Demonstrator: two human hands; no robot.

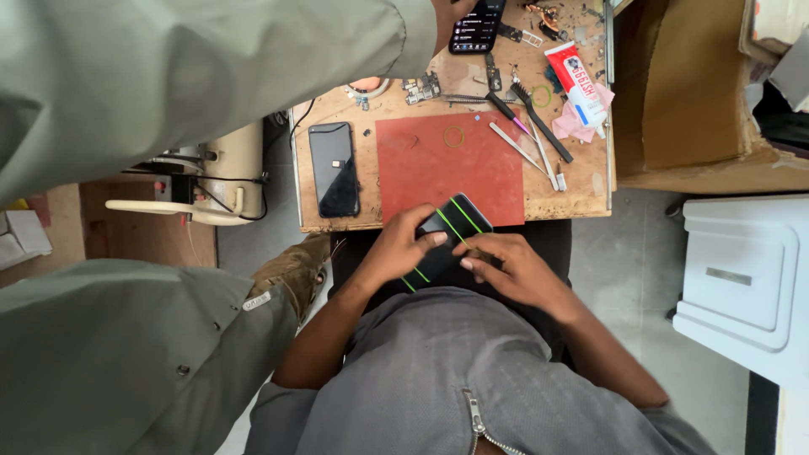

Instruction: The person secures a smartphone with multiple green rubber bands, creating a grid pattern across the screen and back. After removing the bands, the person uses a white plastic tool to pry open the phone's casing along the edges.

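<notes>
A: That green sleeve [168, 76] crowds closest. What have you got?
B: Your left hand [403, 244] and right hand [510, 268] both grip the banded black phone [445, 238] at the red mat [451, 164] edge.

A lit phone screen [477, 25] shows at the far edge of the tabletop [581, 190], dark with rows of pale text and small coloured marks, partly under a green sleeve. A white tube [575, 80] with a red printed label lies tilted near the tabletop's right edge, resting on a pink cloth [573, 122]. Right of the tabletop stands an open brown cardboard box [691, 93].
</notes>
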